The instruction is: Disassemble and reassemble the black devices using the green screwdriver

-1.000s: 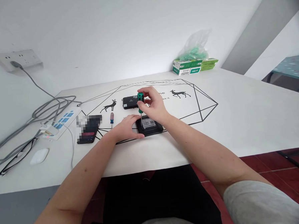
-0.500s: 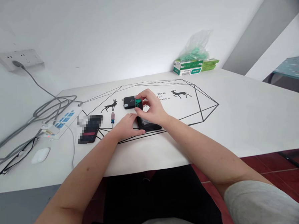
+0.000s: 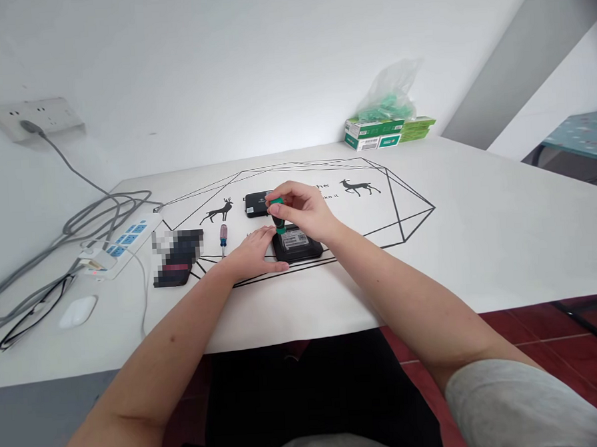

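Now lower, green screwdriver (image 3: 279, 222) is pinched by right fingers (image 3: 289, 214); left fingers (image 3: 279, 267) grip white-labelled black case (image 3: 302, 251).

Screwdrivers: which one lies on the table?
The blue-collared screwdriver, beside the phone; the green-and-black one is nearly upright in the right hand.

Right now the right hand (image 3: 308, 211) is blocking my view of the black cover (image 3: 255, 204) and some lettering (image 3: 325, 186); I can't see the green screwdriver's (image 3: 278, 218) tip, the black device's (image 3: 300, 253) label (image 3: 295, 239) is unreadably small, and pixels mask the phone (image 3: 180, 256).
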Tool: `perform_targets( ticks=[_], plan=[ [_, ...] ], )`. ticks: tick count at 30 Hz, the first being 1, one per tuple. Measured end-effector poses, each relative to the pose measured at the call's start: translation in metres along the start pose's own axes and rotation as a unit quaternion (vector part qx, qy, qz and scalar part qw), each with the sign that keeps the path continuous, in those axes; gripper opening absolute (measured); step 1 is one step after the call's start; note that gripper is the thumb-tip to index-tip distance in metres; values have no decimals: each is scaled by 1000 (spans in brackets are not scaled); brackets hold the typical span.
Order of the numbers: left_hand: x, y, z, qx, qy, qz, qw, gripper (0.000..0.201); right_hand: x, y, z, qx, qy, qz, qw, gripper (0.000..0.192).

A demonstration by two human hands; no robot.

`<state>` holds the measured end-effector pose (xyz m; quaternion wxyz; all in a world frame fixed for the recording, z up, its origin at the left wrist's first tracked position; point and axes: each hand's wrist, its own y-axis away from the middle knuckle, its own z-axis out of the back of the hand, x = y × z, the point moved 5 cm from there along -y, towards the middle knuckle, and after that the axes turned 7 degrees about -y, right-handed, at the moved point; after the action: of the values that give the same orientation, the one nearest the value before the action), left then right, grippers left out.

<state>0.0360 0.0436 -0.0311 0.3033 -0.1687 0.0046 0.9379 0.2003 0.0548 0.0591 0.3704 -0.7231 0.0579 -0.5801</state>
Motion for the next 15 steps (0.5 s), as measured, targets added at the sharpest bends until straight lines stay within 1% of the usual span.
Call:
perform_targets(
  ticks=[1, 3, 5, 7, 10, 13, 15],
  plan=[
    [0, 0, 0, 8, 0, 0, 1000, 113, 0, 0, 1, 7, -8, -5, 1000, 37],
    [-3, 1, 2, 30, -1, 1, 1000, 112, 3, -2, 3, 9, -7, 6, 1000, 32],
    [-7, 2, 4, 32, -4, 4, 999, 109, 5, -4, 6, 9, -2, 25, 1000, 27],
    [-12, 2, 6, 34, -6, 11, 999, 108, 5, -5, 7, 18, -4, 27, 999, 24],
    [-17, 2, 5, 27, -4, 31, 999, 108, 3, -5, 5, 31, -29, 2, 999, 22],
    [-19, 0, 3, 13, 1, 43, 999, 103, 2, -2, 2, 24, -72, -31, 997, 19],
    [-20, -1, 3, 7, 6, 42, 999, 100, 2, -1, -1, 21, -96, -42, 994, 21]
  ],
)
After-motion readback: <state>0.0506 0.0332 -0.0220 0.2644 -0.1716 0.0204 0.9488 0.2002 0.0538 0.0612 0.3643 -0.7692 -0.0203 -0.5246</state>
